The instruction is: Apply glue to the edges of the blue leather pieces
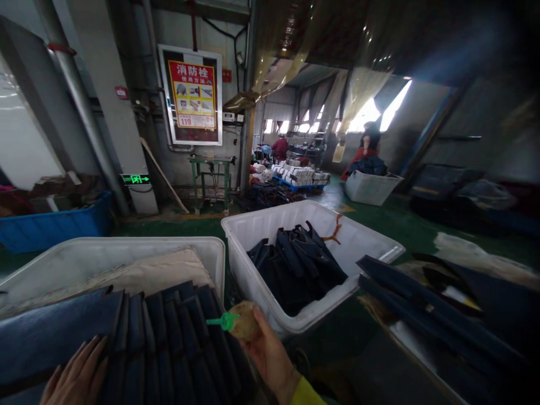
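Observation:
My right hand (270,354), at the lower middle, is wrapped round a small tan squeeze bottle (243,323). The bottle's green nozzle (223,321) points left, above a row of dark blue sheet pieces (169,332) that overlap like shingles. My left hand (78,374) lies at the lower left with fingers stretched out on the blue pieces. A wider, flat blue sheet (50,323) lies just beyond my left fingers. Part of the left hand is cut off by the bottom edge of the view.
Behind the blue pieces stands a white tub (139,247) with a pale board (169,267) in it. Another white tub (312,211) holds dark pieces (295,259). More dark sheets (422,304) lie at right. A person (369,140) is by a farther tub (373,188).

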Demonstrator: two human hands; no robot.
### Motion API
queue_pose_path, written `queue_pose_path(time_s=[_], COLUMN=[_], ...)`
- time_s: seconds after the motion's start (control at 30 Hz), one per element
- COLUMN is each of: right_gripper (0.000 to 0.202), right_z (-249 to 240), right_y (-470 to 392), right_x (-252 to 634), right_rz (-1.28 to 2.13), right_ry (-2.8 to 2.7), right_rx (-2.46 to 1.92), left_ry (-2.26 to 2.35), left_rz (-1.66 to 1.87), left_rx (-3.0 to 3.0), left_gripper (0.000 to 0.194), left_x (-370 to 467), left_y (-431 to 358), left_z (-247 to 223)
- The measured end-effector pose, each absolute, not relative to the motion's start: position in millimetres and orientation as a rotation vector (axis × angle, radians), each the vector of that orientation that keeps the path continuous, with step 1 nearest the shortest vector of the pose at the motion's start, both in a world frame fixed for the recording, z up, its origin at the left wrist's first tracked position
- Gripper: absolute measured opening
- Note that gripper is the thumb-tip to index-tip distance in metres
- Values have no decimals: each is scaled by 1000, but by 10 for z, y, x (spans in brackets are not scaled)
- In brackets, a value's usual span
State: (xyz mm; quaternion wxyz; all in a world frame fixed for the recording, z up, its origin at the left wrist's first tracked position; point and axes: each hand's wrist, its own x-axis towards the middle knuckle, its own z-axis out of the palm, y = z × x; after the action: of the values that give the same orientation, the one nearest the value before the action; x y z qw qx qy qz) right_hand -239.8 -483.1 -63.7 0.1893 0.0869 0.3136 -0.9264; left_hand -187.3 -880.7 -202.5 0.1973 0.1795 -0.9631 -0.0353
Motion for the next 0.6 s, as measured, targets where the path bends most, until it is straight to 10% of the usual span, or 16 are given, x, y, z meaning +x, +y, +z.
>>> queue_pose_path(time_s=[0.6], right_gripper=[41], right_z=[-567], right_y=[-5053], right_x=[-3307], right_rz=[-2274], right_ry=[1748], right_rx=[136], left_ry=[-2735], left_rz=[-82], left_rx=[405], left_gripper=[43], left_x=[-1730], left_y=[-8644], left_z=[-1765])
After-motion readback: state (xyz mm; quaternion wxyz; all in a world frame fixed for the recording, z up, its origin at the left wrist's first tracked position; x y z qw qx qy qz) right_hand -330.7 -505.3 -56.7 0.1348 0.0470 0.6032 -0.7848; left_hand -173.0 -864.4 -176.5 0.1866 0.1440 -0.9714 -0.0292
